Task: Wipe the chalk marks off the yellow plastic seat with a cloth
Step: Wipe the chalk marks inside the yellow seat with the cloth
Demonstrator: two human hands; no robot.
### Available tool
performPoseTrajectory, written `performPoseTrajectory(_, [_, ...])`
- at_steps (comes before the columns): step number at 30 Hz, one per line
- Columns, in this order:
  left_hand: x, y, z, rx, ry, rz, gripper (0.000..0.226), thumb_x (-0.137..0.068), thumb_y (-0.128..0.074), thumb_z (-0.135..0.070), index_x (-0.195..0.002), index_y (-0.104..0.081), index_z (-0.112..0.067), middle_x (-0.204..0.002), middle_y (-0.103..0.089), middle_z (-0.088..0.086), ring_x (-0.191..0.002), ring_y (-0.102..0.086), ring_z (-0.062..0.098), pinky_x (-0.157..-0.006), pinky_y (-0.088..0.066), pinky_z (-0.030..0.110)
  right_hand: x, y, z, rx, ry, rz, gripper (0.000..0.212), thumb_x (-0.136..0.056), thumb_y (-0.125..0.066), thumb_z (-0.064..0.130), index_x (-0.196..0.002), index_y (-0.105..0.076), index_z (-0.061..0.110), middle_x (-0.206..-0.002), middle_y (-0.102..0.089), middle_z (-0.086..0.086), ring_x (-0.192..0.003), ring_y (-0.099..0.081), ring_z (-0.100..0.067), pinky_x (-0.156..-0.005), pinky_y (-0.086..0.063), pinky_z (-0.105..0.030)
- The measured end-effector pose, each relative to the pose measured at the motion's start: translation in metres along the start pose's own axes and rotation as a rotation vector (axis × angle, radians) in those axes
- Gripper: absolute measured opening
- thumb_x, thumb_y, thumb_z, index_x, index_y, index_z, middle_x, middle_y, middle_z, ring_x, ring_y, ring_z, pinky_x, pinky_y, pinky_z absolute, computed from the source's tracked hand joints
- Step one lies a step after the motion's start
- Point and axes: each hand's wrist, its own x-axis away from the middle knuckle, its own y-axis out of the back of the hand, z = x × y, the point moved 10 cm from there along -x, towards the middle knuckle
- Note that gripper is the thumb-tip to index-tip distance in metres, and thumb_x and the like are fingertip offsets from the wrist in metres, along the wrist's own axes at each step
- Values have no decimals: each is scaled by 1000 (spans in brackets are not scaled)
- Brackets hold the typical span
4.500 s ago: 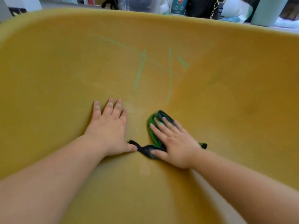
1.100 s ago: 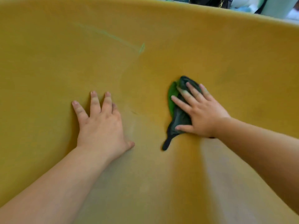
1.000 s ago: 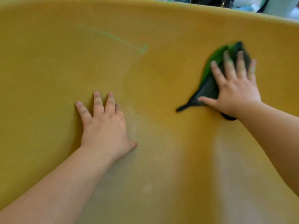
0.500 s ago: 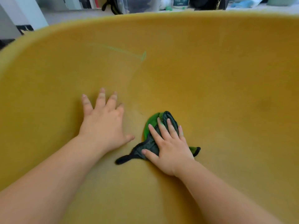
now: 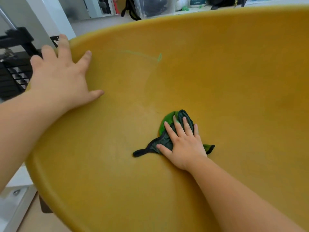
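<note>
The yellow plastic seat (image 5: 225, 84) fills most of the view. A faint green chalk line with a short thicker tick (image 5: 159, 57) shows on its upper left part. My right hand (image 5: 183, 143) lies flat on a crumpled green and dark grey cloth (image 5: 168, 131), pressing it against the seat's middle. The cloth's dark edging trails out to the left of the hand. My left hand (image 5: 61, 76) rests spread over the seat's left rim, fingers reaching past the edge, holding nothing.
Beyond the far rim stand clear plastic boxes (image 5: 153, 5), a black bag strap (image 5: 132, 10) and small items on a pale floor. A black rack (image 5: 13, 67) and white frame (image 5: 50, 19) sit to the left. White furniture (image 5: 11, 203) shows at lower left.
My left hand has moved from the seat's inner surface up and left onto the rim. My right hand and the cloth stay near the seat's middle after a sweep up right and back.
</note>
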Motion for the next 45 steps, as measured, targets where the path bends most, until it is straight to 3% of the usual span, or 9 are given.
performPoseTrajectory(10, [32, 24, 12, -33, -29, 118, 126, -56, -40, -97, -155, -14, -24, -140, -27, 23, -107, -46, 47, -87, -43, 49, 23, -2, 1, -19, -58, 41, 93, -88, -9, 87, -161, 19, 36, -171, 22, -1, -155, 28, -28, -125, 15, -55])
performPoseTrajectory(18, [112, 58, 43, 73, -107, 59, 116, -65, -26, -95, -143, -45, -11, -102, -32, 15, -72, -47, 35, -61, -52, 44, 22, 13, -4, -154, -338, 2, 109, -85, -16, 89, -163, 16, 19, -170, 20, -12, -156, 21, -37, -125, 12, -58])
performPoseTrajectory(20, [117, 61, 46, 106, -118, 30, 113, -68, -22, -94, -143, -44, -12, -105, -33, 15, -76, -47, 36, -65, -53, 47, 17, 22, 30, -200, -306, -51, 96, -97, -20, 75, -164, 12, 15, -171, 19, -13, -157, 17, -36, -126, 5, -58])
performPoseTrajectory(25, [115, 52, 42, 143, -107, 15, 116, -66, -21, -95, -149, -35, -16, -148, -28, 22, -115, -43, 49, -91, -45, 60, 83, 18, 132, -279, 311, 16, 68, -108, -21, 52, -162, 13, 32, -166, 24, 11, -154, 26, -13, -128, 12, -38])
performPoseTrajectory(31, [114, 49, 44, 121, -110, -8, 121, -63, -18, -98, -146, -38, -13, -151, -26, 21, -112, -43, 52, -94, -42, 61, 46, 16, -44, 11, -242, 41, 70, -106, -13, 55, -164, 12, 24, -173, 14, 0, -157, 20, -21, -128, 7, -52])
performPoseTrajectory(36, [115, 48, 44, 135, -112, 29, 122, -62, -21, -96, -150, -31, -12, -149, -25, 21, -117, -41, 52, -96, -42, 63, 65, 21, 118, -246, 198, -8, 71, -108, -22, 53, -164, 10, 25, -169, 22, 5, -156, 23, -19, -126, 15, -42])
performPoseTrajectory(39, [108, 53, 51, 204, -108, 70, 121, -62, -27, -94, -153, -22, -14, -141, -32, 18, -116, -45, 47, -93, -45, 59, 84, 18, 132, -224, 368, 27, 76, -102, -14, 68, -161, 19, 33, -167, 28, 11, -152, 32, -13, -126, 17, -43])
performPoseTrajectory(42, [82, 61, 62, 193, -135, 55, 122, -63, -22, -97, -154, -14, -17, -134, -41, 17, -118, -47, 42, -94, -46, 56, 31, 17, 47, -86, 55, -57, 96, -88, -4, 84, -161, 21, 26, -170, 23, -2, -155, 28, -25, -126, 11, -53])
performPoseTrajectory(45, [65, 46, 56, 325, -203, 212, 136, -51, -23, -102, -157, -3, -19, -162, -15, 5, -145, -25, 32, -115, -26, 47, -20, 41, -2, -47, -182, -194, 104, -87, -4, 87, -161, 21, 18, -170, 22, -12, -156, 23, -35, -125, 9, -59])
